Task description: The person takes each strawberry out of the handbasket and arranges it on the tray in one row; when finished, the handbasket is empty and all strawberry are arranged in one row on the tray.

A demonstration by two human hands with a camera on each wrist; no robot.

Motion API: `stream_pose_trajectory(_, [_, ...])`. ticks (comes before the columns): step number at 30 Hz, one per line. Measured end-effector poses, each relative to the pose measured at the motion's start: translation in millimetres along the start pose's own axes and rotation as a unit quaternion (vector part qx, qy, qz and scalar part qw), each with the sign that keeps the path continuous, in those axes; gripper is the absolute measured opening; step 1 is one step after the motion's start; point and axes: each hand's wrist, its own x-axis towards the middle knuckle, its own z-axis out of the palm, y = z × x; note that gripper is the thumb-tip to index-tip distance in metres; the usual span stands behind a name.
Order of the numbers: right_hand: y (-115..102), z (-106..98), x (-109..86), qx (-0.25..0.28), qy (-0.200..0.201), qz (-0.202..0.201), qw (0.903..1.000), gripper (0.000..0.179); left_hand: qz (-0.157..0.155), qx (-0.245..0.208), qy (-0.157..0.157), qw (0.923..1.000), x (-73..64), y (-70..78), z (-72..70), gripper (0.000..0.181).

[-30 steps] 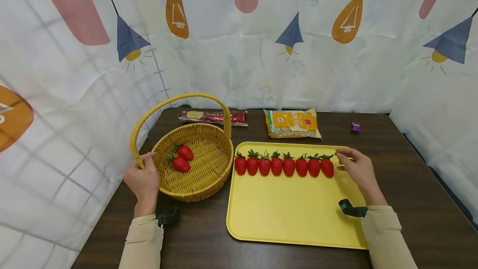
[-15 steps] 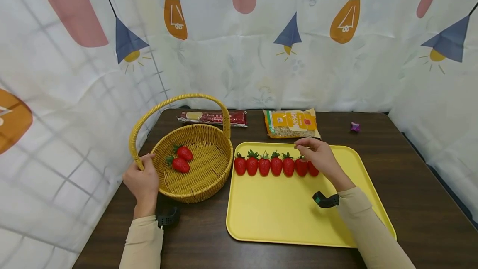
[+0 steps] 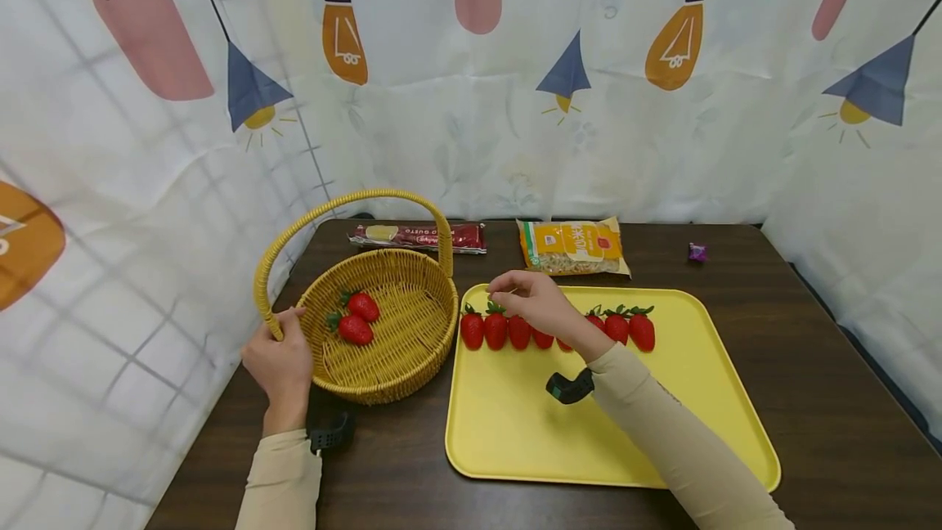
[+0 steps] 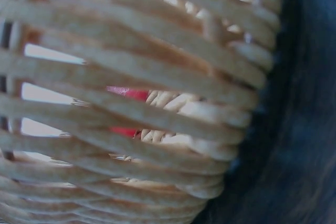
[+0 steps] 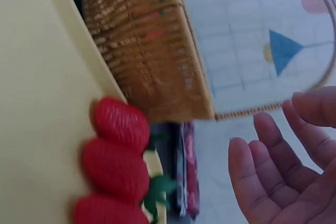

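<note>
My left hand (image 3: 283, 358) grips the yellow wicker basket (image 3: 397, 389) where its tall handle (image 3: 324, 207) meets the rim. Two strawberries, one (image 3: 364, 307) just behind the other (image 3: 355, 330), lie on the basket's left side. In the left wrist view, the basket's weave (image 4: 121, 66) fills most of the picture. A row of several red strawberries (image 3: 473, 332) with green leaves lines the far side of a yellow tray (image 3: 515, 440). Above the row's left part hovers my right hand (image 3: 533, 301), fingers loosely bent and holding nothing; its forearm and hand cover some of the berries.
Behind the basket lies a long dark red packet (image 3: 464, 237). An orange and yellow food bag (image 3: 574, 246) rests beyond the tray. A small purple wrapped piece (image 3: 697, 253) is at the far right of the dark table (image 3: 832, 399). A printed cloth (image 3: 456, 145) hangs behind.
My right hand has swept left above the row, from its right end to near its left end. The left hand keeps its hold on the basket, and the berries stay put.
</note>
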Motion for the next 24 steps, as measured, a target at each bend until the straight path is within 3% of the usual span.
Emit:
stream_pose_trajectory(8, [-28.3,47.6,19.3,-0.083,-0.034,-0.055,0.9944,0.018,0.001,0.006,0.009,0.9999,-0.4,-2.1,1.2,0.038])
stream_pose_trajectory(17, [-52.5,73.6,44.4,-0.190,-0.120,-0.071,0.9718,0.022,-0.003,-0.001,0.005,1.0000,-0.5,-0.7,2.4,0.038])
stream_pose_trajectory(24, [-57.5,87.6,68.9,-0.176,-0.160,-0.079,0.9682,0.028,-0.011,0.000,0.003,0.9999,-0.9,-0.3,0.0,0.037])
